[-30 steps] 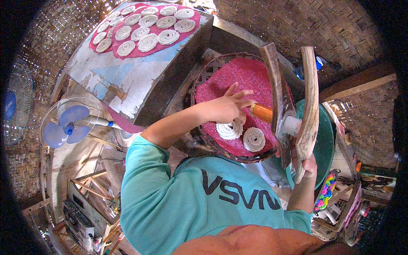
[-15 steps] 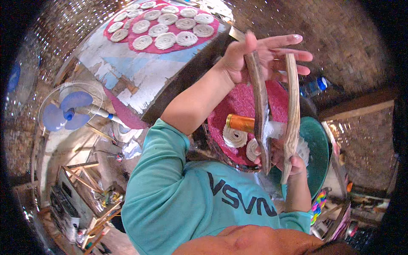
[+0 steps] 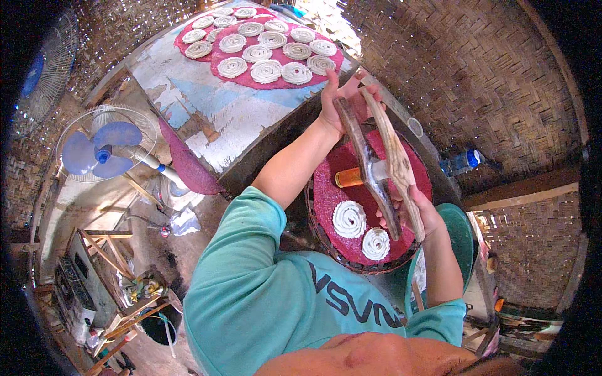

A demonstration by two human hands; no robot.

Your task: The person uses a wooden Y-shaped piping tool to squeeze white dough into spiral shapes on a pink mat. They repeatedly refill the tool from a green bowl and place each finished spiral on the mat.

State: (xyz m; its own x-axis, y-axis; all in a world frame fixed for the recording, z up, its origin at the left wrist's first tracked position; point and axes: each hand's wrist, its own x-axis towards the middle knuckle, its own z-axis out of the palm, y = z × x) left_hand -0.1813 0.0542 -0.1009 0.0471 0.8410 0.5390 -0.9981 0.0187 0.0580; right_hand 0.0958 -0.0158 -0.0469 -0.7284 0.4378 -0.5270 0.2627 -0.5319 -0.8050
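In front of me is a hand press with two wooden handles, one dark point(image 3: 365, 156) and one pale point(image 3: 395, 150). Between them sits a white part point(image 3: 380, 170), in line with an orange metal cylinder point(image 3: 349, 178). My left hand point(image 3: 345, 106) is around the far ends of both handles, its thumb up. Around their near ends, my right hand point(image 3: 423, 214) is closed, some fingers hidden behind the wood. Below the press lies a round tray point(image 3: 320, 238) lined with pink mesh. Two white spiral coils, a larger one point(image 3: 348, 219) and a smaller one point(image 3: 375, 244), rest on it.
At the far left, a worn table point(image 3: 219, 144) carries pink mesh rounds with several white coils point(image 3: 266, 71). A green basin point(image 3: 461, 238) stands right of the tray. Beyond are a blue-lidded bottle point(image 3: 461, 163), a fan point(image 3: 103, 153) and a woven wall point(image 3: 451, 75).
The press has shifted left and its handles have come closer together at the far end. My left hand's spread fingers have closed in around them. More of the tray and its coils shows.
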